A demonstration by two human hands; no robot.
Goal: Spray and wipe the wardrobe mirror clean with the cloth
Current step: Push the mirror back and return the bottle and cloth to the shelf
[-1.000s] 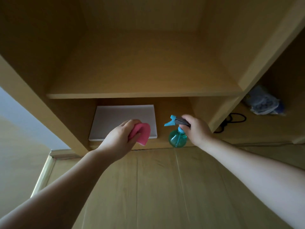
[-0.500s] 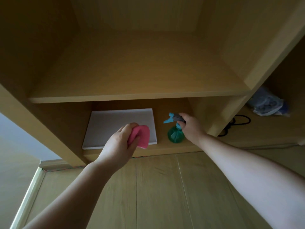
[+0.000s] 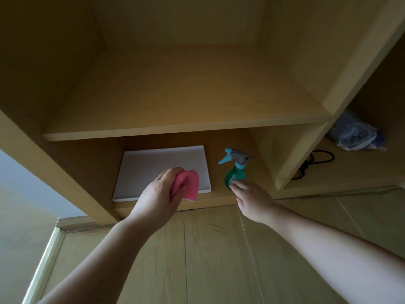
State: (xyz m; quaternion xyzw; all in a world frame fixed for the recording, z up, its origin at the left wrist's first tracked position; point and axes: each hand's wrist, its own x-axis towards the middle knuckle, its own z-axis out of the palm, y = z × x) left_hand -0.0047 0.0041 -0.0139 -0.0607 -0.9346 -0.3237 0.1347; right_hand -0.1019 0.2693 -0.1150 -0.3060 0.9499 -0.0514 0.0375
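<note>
Left grip: clenched on a crumpled pink cloth, raised in front of the lower compartment and overlapping the near right corner of a flat white rectangular panel.

Right grip: released, fingers extended, fingertips at the lower body of a translucent green plastic spray bottle with a blue trigger head. Contact with the bottle not determinable.

Spray bottle: upright on the bottom shelf, just right of the white panel, nozzle facing left.

Enclosure: open light-wood wardrobe carcass, seen from above. Bare upper shelf board over the lower compartment. Vertical divider to the right of the bottle.

Right-hand compartment: coiled black cable near the divider; crumpled blue-and-white plastic bag further back.

Room: pale wood-plank floor in front of the wardrobe, light grey wall at left, pale skirting strip along its base.
</note>
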